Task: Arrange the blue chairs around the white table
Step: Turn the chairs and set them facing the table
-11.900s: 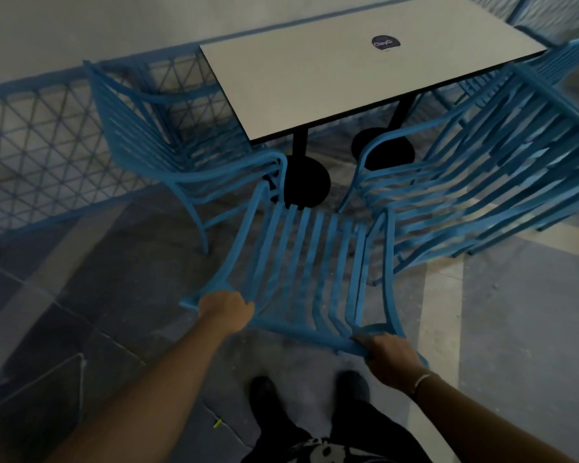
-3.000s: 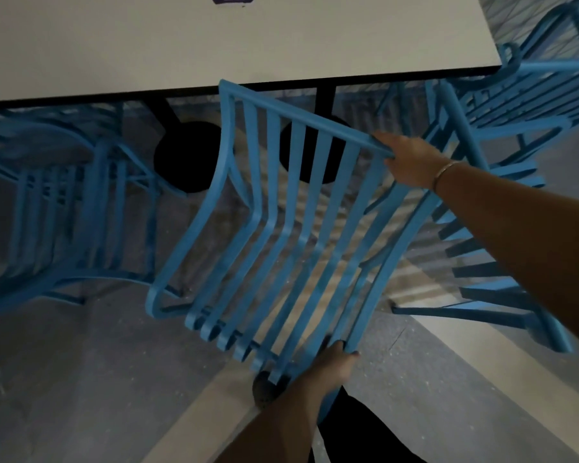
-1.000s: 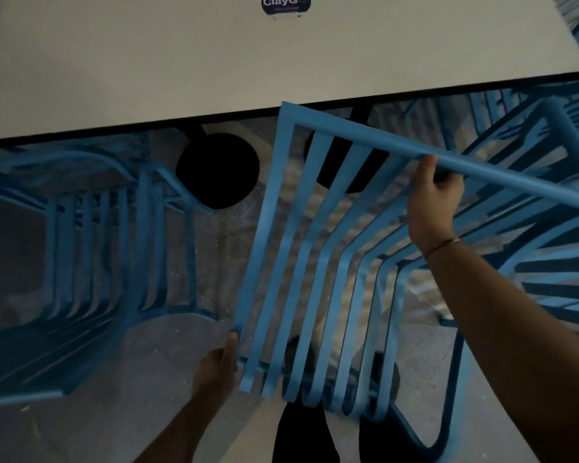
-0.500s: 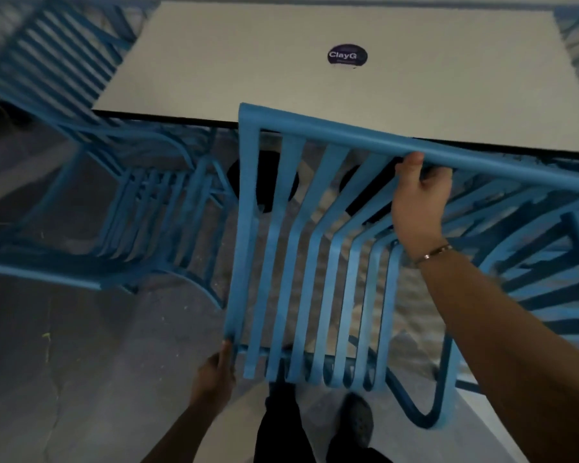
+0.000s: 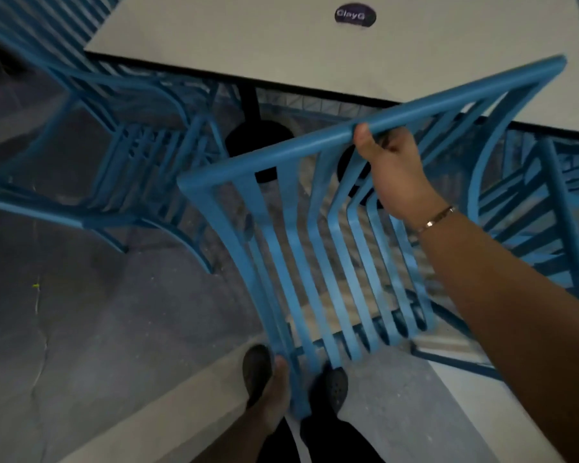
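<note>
Right hand (image 5: 393, 175) is wrapped around the top bar of the held blue chair (image 5: 318, 248), fingers over the far side, thumb on the near side; a thin bracelet (image 5: 437, 219) sits on the wrist. Left hand (image 5: 274, 392) is closed on the chair's lower near edge, just above the shoes (image 5: 256, 369). Chair is tilted, its top bar slanting up to the right, and the far right corner overlaps the near edge of the white table (image 5: 281, 45) in the view; whether it touches cannot be told. Slats run from the top bar down toward the left hand.

Second blue chair (image 5: 124, 155) stands at the left, partly tucked under the table's left corner. Third blue chair (image 5: 549, 208) is at the right, just beside the held one, its frame close behind the right forearm. Black table posts and round bases (image 5: 258, 135) show through the slats, under the table. Dark round sticker (image 5: 355, 15) lies on the tabletop. Floor (image 5: 81, 345) is grey, with a pale stripe under the feet.
</note>
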{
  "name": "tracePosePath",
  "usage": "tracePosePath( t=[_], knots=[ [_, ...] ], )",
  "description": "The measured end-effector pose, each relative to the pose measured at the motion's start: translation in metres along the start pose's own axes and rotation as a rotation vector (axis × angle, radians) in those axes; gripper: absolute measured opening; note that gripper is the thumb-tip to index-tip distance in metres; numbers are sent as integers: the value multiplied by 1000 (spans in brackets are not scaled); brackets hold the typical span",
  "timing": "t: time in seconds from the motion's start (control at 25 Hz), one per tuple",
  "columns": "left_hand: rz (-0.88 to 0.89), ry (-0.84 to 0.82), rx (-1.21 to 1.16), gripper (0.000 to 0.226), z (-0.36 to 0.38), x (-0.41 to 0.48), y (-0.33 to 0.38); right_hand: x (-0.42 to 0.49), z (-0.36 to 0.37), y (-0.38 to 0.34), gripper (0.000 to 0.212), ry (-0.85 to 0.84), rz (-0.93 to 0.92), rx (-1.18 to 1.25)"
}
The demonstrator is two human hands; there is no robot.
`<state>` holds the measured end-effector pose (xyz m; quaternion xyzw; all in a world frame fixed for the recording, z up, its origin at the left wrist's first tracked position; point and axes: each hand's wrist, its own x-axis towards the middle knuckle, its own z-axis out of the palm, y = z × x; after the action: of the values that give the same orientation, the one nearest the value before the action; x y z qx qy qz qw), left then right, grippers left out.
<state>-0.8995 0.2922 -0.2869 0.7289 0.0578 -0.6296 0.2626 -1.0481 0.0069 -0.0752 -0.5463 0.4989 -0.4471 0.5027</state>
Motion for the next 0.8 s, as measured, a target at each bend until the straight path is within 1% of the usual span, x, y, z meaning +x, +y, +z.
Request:
tracePosePath(
  t=[0.08, 0.12, 0.16, 0.2, 0.28, 0.32, 0.4, 0.48, 0.52, 0.6, 0.64, 0.68, 0.72, 0.76, 0.8],
  knots=[
    [-32, -67, 74, 51, 20, -10, -2, -11, 1, 17, 22, -72, 46, -14],
    [-68, -86, 64, 53, 30, -12, -2, -16, 0, 23, 17, -101, 57, -20],
    [-100, -95, 73, 55, 37, -11, -4, -19, -2, 28, 16, -130, 75, -13],
    [-128, -99, 72, 55, 42, -12, -6, -19, -4, 31, 16, -172, 91, 14],
    [-137, -93, 95, 59, 41, -1, -21, -19, -5, 33, 29, -225, 109, 109],
    [-126, -114, 118, 60, 39, 9, -27, -19, -3, 34, 32, -248, 126, 165],
    [-113, -198, 216, 53, 30, 11, -30, -19, 4, 36, 30, -291, 160, 226],
    [-75, -309, 337, 34, 8, 12, -17, -19, 11, 36, 23, -306, 168, 267],
    [-60, -340, 417, 31, -5, 15, -7, -18, 13, 33, 17, -295, 170, 283],
    [-52, -360, 640, 40, -43, 30, 21, -15, 22, 27, 6, -254, 193, 325],
    [-45, -315, 742, 33, -62, 34, 40, -14, 26, 23, 9, -233, 210, 334],
    [-9, -198, 802, 22, -82, 40, 64, -15, 31, 20, 15, -211, 221, 335],
    [50, -39, 797, 16, -101, 40, 89, -16, 38, 15, 19, -183, 228, 327],
    [134, 102, 768, 16, -116, 37, 118, -15, 44, 14, 20, -139, 235, 299],
    [257, 158, 690, 16, -121, 29, 142, -14, 50, 14, 19, -84, 247, 261]
  ],
)
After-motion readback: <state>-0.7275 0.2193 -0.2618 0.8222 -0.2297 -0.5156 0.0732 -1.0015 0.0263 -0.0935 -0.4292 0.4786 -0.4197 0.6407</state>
